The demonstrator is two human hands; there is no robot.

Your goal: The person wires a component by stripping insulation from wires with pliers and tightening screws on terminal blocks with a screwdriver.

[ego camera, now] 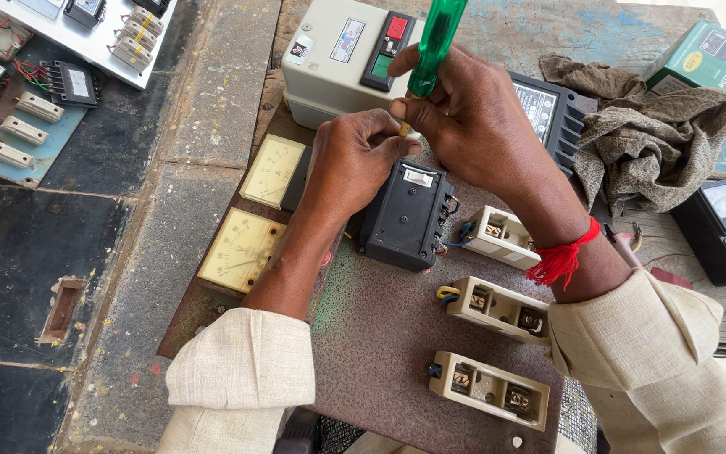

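Gripping a green screwdriver (434, 42) upright, right hand (472, 118); left hand (355, 160) pinches its tip just above the black unit (405, 219), board (380, 328) centre. Meters (245, 248) at 9 o'clock, fuse blocks (497, 307) at 4, rag (649, 143) at 2.

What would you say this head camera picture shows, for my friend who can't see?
A right hand holds a green-handled screwdriver upright while the left hand steadies its tip above a black electrical box on a rusty metal panel, with cream fuse holders alongside.
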